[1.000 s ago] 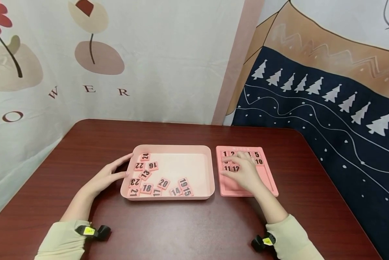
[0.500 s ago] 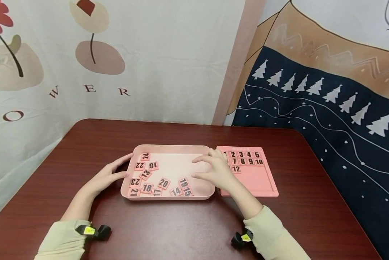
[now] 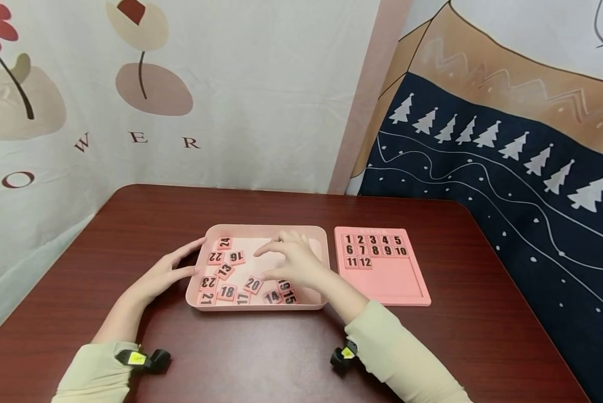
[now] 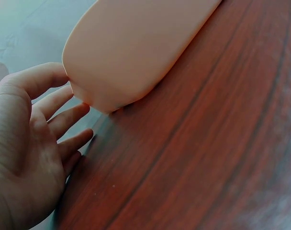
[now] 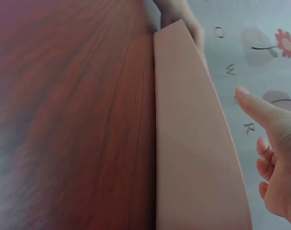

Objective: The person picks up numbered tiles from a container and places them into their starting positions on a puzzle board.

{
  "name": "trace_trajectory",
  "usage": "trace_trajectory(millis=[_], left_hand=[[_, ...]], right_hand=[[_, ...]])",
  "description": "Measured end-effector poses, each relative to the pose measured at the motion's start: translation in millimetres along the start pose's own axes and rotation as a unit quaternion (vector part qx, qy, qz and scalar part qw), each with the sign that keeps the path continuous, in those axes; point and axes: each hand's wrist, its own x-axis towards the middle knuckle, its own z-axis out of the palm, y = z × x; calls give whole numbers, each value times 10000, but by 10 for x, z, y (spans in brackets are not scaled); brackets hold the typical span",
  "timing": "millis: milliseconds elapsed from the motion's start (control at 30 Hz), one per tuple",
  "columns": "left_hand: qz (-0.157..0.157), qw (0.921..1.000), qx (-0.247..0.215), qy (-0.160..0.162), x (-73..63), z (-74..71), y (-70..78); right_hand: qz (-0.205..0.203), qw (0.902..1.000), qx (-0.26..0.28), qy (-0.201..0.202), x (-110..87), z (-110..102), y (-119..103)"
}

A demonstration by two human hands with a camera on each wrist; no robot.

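Numbered tiles (image 3: pixel 224 271) are scattered in the pink tray (image 3: pixel 261 308), mostly toward its left and near walls, at mixed angles. Tiles 1 to 12 (image 3: pixel 361 240) are seated in rows on the pink board (image 3: pixel 384 285), just right of the tray. The right hand (image 3: pixel 293 262) is held over the tray, fingers spread and slightly bent, nothing seen in its grasp; contact with a tile cannot be told. The left hand (image 3: pixel 173 266) is laid against the tray's left rim, fingers extended, rim touched but not gripped.

Risks, as judged: a wrong tile could be picked, since similar numbers are mixed and several are turned. Tile 13 is crowded, so 16 or 22 could be nudged with it. Tile 20 (image 3: pixel 253 285) could be brushed by the nearby thumb. Tile 19 (image 3: pixel 284 285) is partly covered by the hand and could be shoved unseen. The tray, probably light, could be slid if pushed by the left fingers.

Surface and room: a red-brown wood-grain table (image 3: pixel 261 352) is marked by soft glare. A pale cloth (image 3: pixel 256 112) printed with flowers and letters is hung behind; at right, a navy-and-tan cloth (image 3: pixel 432 162) with white trees. Black wrist cameras (image 3: pixel 156 361) are worn at both pale sleeves (image 3: pixel 92 364).
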Motion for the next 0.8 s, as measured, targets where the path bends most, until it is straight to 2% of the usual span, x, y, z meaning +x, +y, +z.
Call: trace_trajectory(millis=[133, 333, 467, 600, 800], left_hand=[[-44, 10000, -16, -13, -4, 1, 7], [45, 10000, 13, -4, -7, -2, 10], [100, 9999, 70, -4, 2, -3, 1], [26, 10000, 89, -18, 5, -3, -12], [22, 9999, 105, -18, 2, -4, -12]], right_hand=[[-9, 9986, -256, -471, 185, 102, -40], [-36, 9910, -819, -1054, 435, 274, -89], [26, 9859, -1027, -1320, 561, 357, -117], [88, 9808, -1169, -1557, 639, 441, -119], [52, 9774, -1306, -1661, 691, 559, -99]])
